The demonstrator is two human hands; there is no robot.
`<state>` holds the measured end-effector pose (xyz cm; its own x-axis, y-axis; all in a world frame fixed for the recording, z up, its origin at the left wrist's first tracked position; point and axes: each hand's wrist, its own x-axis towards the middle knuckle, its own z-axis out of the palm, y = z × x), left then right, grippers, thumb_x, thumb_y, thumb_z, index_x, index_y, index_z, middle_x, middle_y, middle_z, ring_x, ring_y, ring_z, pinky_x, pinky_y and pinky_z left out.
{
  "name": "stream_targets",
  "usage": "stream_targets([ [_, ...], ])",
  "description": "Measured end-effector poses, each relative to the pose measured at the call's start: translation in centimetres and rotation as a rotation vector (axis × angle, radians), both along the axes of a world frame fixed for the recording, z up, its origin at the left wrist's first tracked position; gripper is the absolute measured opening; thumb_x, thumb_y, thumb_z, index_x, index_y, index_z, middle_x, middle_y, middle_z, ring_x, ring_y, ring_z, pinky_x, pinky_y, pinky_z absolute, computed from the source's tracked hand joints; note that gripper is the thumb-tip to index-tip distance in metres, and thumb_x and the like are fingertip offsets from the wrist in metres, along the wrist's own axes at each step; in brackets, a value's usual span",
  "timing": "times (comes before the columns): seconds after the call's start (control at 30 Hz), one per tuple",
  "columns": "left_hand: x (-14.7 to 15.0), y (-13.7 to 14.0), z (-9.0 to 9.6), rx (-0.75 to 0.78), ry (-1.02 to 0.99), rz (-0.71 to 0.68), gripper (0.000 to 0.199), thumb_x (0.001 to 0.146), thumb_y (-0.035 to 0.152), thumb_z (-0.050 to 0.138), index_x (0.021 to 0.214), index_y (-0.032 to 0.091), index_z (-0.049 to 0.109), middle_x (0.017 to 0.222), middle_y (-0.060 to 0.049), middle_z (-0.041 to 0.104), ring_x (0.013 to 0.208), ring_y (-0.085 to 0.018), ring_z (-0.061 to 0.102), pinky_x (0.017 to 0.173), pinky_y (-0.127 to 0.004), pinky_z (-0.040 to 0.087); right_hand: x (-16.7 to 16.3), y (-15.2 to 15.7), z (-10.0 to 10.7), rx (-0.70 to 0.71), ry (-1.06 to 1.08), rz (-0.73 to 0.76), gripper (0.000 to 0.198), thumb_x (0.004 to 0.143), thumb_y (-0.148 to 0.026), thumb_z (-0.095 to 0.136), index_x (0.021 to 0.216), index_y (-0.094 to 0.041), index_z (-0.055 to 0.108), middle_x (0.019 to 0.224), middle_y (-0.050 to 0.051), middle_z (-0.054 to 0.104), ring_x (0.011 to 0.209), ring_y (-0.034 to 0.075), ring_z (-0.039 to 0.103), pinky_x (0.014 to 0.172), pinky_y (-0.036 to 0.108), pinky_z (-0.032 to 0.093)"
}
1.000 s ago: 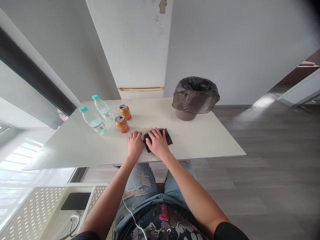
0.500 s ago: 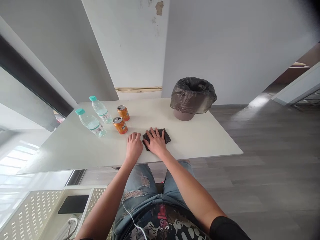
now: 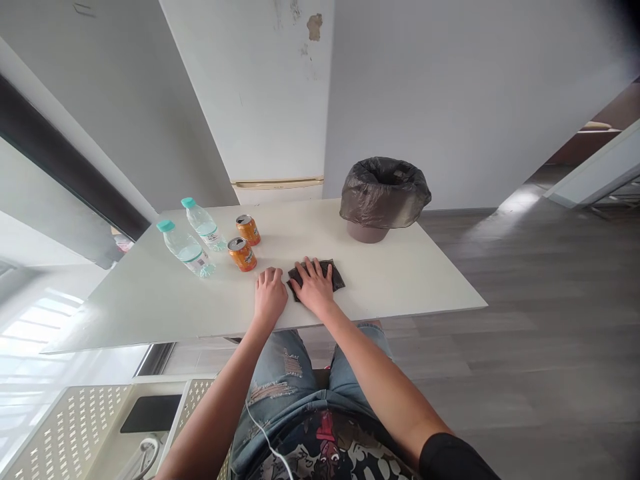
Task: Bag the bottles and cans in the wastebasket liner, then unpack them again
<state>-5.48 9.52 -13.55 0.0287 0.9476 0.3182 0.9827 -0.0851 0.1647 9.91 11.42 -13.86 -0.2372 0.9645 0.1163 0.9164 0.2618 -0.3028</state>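
Note:
My right hand (image 3: 315, 285) lies flat with spread fingers on a folded black plastic bag (image 3: 338, 276), pressing it against the white table. Just left of the bag, my left hand (image 3: 271, 293) rests on the tabletop with its fingers curled in; nothing shows in it. Two orange drink cans stand beyond my left hand, the nearer can (image 3: 243, 255) in front of the farther can (image 3: 249, 230). Left of them are two clear bottles with turquoise caps, a near bottle (image 3: 187, 249) and a far bottle (image 3: 205, 224).
A brown bin (image 3: 367, 232) lined with a dark bag (image 3: 383, 200) stands at the table's back right. The white table (image 3: 410, 280) ends close to my lap. Behind it is a white fridge (image 3: 260, 100). A cream perforated unit (image 3: 80, 427) is at lower left.
The view has shifted slightly. Both hands keep their places, the right one still flat on the bag; cans, bottles and bin have not visibly moved on the table.

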Motion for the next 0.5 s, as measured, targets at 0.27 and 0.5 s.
stream_targets([
  [0.27, 0.0, 0.1, 0.0, -0.006, -0.009, -0.001, 0.035, 0.097, 0.011, 0.045, 0.125, 0.019, 0.064, 0.131, -0.017, 0.063, 0.117, -0.034, 0.057, 0.098, -0.048, 0.05, 4.0, 1.1, 0.6, -0.147, -0.061, -0.115, 0.075, 0.107, -0.068, 0.018, 0.171, -0.03, 0.028, 0.181, 0.004, 0.012, 0.167, 0.034, 0.009, 0.129, 0.073, 0.006],
  [0.5, -0.1, 0.2, -0.2, -0.006, 0.02, -0.008, 0.035, 0.098, 0.013, 0.045, 0.127, 0.018, 0.064, 0.133, -0.017, 0.062, 0.117, -0.034, 0.056, 0.098, -0.048, 0.05, 17.5, 0.9, 0.1, -0.155, -0.155, -0.276, 0.081, 0.105, -0.072, 0.006, 0.172, -0.031, 0.024, 0.181, 0.004, 0.01, 0.167, 0.034, 0.01, 0.13, 0.073, 0.007],
])
